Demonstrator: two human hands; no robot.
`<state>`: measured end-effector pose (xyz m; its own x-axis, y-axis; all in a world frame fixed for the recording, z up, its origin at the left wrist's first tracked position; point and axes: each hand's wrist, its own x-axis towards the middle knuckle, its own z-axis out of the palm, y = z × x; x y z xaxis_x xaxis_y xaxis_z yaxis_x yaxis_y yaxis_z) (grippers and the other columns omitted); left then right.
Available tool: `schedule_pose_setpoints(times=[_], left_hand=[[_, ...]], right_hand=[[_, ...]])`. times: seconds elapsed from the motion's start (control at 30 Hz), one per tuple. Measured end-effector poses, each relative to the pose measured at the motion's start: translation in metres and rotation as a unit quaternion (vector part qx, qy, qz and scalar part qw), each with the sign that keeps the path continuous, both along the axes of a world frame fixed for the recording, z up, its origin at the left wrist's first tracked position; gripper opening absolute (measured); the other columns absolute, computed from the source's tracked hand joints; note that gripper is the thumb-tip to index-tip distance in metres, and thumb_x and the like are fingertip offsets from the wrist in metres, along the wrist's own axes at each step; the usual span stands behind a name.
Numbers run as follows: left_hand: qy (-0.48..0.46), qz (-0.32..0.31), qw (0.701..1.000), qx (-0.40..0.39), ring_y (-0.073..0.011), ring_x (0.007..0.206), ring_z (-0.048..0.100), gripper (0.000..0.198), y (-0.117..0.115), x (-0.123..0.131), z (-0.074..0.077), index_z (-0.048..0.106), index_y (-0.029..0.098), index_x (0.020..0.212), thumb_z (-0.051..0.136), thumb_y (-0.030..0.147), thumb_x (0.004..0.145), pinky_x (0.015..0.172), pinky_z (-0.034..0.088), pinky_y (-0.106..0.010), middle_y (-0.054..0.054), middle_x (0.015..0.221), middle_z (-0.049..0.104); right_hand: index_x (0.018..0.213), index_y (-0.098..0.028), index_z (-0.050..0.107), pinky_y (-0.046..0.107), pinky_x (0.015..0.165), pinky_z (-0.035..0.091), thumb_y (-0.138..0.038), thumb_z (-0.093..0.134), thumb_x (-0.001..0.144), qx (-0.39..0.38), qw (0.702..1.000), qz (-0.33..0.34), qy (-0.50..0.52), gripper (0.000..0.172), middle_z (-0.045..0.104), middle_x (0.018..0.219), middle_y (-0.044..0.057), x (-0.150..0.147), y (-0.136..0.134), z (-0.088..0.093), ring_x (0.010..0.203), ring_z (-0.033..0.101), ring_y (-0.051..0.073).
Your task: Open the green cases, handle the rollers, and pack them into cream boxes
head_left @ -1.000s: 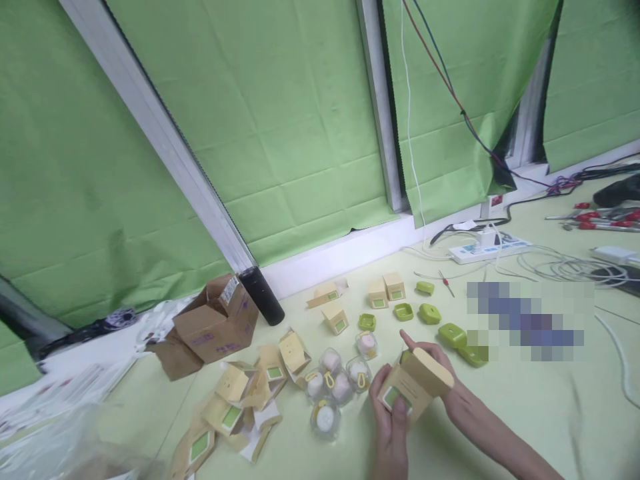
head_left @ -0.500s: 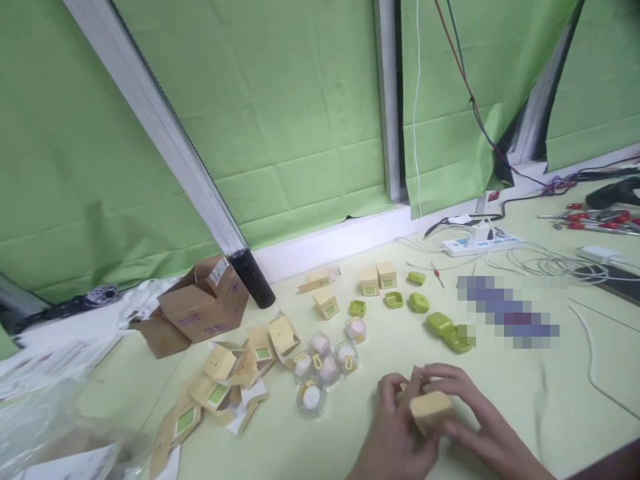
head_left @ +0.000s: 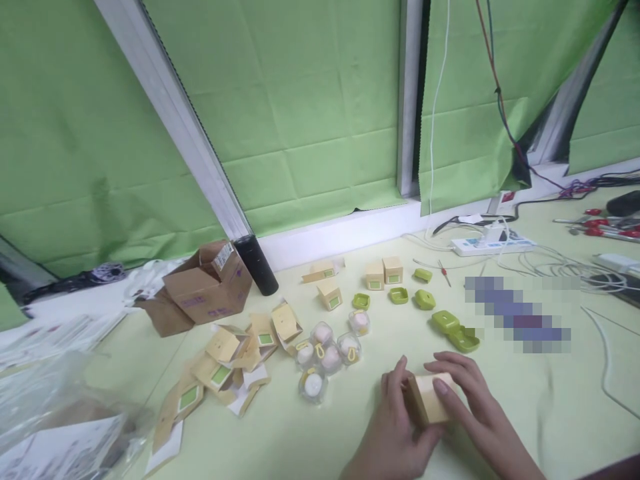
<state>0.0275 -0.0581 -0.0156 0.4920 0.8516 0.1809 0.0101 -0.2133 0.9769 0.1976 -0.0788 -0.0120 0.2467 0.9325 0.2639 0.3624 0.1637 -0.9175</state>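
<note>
Bracing a small tan carton (head_left: pixel 431 400) on the worktop (head_left: pixel 560 413), the left hand (head_left: pixel 395 427) and right hand (head_left: pixel 467 400) curl closed around opposite sides so it sits steady.

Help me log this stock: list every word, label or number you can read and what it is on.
None can be read.
Cardboard box: purple print and a white sticker, too blurred.
Small tan boxes: green labels, too small.
Power strip: blue marks, too blurred.
Tan box held by left hand and right hand: no print shows.
</note>
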Motion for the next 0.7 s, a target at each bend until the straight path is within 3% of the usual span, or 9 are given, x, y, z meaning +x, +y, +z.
schedule_pose_setpoints(times=[0.07, 0.2, 0.27, 0.33, 0.4, 0.5, 0.57, 0.63, 0.7], left_hand=[[-0.007, 0.008, 1.0, -0.012, -0.0333, 0.117, 0.042, 0.076, -0.001, 0.0, -0.002, 0.027, 0.019, 0.141, 0.064, 0.024, 0.075, 0.103, 0.027, -0.047, -0.016, 0.127, 0.046], [0.026, 0.011, 1.0, 0.013, -0.0343, 0.118, 0.039, 0.073, -0.001, 0.001, -0.002, 0.032, 0.02, 0.14, 0.065, 0.026, 0.075, 0.104, 0.026, -0.049, -0.016, 0.128, 0.045], [0.04, 0.006, 0.999, 0.02, -0.0343, 0.118, 0.039, 0.072, -0.001, -0.001, 0.001, 0.033, 0.02, 0.139, 0.064, 0.027, 0.075, 0.104, 0.026, -0.048, -0.016, 0.128, 0.046], [0.057, 0.0, 0.998, 0.026, -0.034, 0.119, 0.038, 0.072, 0.0, -0.002, 0.005, 0.031, 0.02, 0.14, 0.063, 0.028, 0.076, 0.103, 0.026, -0.047, -0.016, 0.13, 0.045], [0.064, -0.004, 0.997, 0.042, -0.0337, 0.118, 0.039, 0.07, 0.001, -0.003, 0.007, 0.031, 0.021, 0.14, 0.061, 0.028, 0.078, 0.103, 0.026, -0.047, -0.016, 0.131, 0.044], [0.077, -0.012, 0.994, 0.079, -0.0328, 0.113, 0.042, 0.061, 0.003, 0.0, 0.007, 0.041, 0.024, 0.135, 0.061, 0.027, 0.078, 0.099, 0.03, -0.046, -0.015, 0.124, 0.049], [0.094, 0.002, 0.991, 0.092, -0.0329, 0.108, 0.045, 0.057, 0.006, 0.006, 0.007, 0.049, 0.024, 0.129, 0.064, 0.027, 0.075, 0.096, 0.032, -0.045, -0.015, 0.117, 0.053], [0.107, 0.025, 0.989, 0.095, -0.0334, 0.106, 0.046, 0.055, 0.012, 0.011, 0.012, 0.054, 0.024, 0.125, 0.067, 0.028, 0.071, 0.095, 0.034, -0.045, -0.014, 0.113, 0.054], [0.107, 0.04, 0.988, 0.103, -0.0333, 0.108, 0.046, 0.054, 0.024, 0.013, 0.028, 0.054, 0.025, 0.124, 0.065, 0.028, 0.072, 0.096, 0.034, -0.045, -0.013, 0.114, 0.054]], right_hand=[[0.089, -0.025, 0.067, 0.036, 0.094, 0.044, -0.049, 0.052, 0.082, -0.029, 0.999, 0.016, 0.018, 0.029, 0.061, 0.108, 0.007, -0.001, 0.004, -0.001, 0.111, 0.052, 0.028], [0.086, -0.024, 0.065, 0.029, 0.065, 0.053, -0.055, 0.052, 0.08, -0.102, 0.987, 0.069, 0.106, 0.034, 0.069, 0.088, 0.004, -0.002, 0.008, 0.002, 0.082, 0.063, 0.025], [0.084, -0.024, 0.064, 0.028, 0.059, 0.051, -0.056, 0.053, 0.078, -0.115, 0.983, 0.069, 0.122, 0.035, 0.07, 0.086, 0.004, -0.003, 0.009, 0.004, 0.078, 0.063, 0.025], [0.084, -0.024, 0.064, 0.029, 0.062, 0.052, -0.056, 0.056, 0.076, -0.114, 0.984, 0.065, 0.125, 0.034, 0.069, 0.087, 0.005, -0.005, 0.01, 0.004, 0.081, 0.063, 0.025], [0.097, -0.025, 0.062, 0.031, 0.068, 0.052, -0.055, 0.058, 0.074, -0.107, 0.983, 0.053, 0.138, 0.038, 0.068, 0.085, 0.004, -0.006, 0.011, 0.003, 0.086, 0.064, 0.026], [0.115, -0.026, 0.054, 0.035, 0.073, 0.053, -0.056, 0.059, 0.073, -0.103, 0.979, 0.051, 0.169, 0.052, 0.066, 0.083, 0.004, -0.006, 0.016, 0.0, 0.089, 0.064, 0.026], [0.114, -0.024, 0.055, 0.037, 0.076, 0.053, -0.057, 0.06, 0.072, -0.094, 0.978, 0.063, 0.176, 0.053, 0.066, 0.087, 0.005, -0.001, 0.024, 0.002, 0.09, 0.064, 0.026], [0.111, -0.023, 0.057, 0.039, 0.083, 0.051, -0.056, 0.06, 0.073, -0.074, 0.982, 0.083, 0.155, 0.05, 0.066, 0.095, 0.008, 0.011, 0.039, 0.012, 0.096, 0.063, 0.026], [0.113, -0.023, 0.056, 0.04, 0.088, 0.049, -0.055, 0.057, 0.078, -0.044, 0.99, 0.105, 0.082, 0.047, 0.064, 0.105, 0.009, 0.026, 0.063, 0.03, 0.102, 0.06, 0.025]])
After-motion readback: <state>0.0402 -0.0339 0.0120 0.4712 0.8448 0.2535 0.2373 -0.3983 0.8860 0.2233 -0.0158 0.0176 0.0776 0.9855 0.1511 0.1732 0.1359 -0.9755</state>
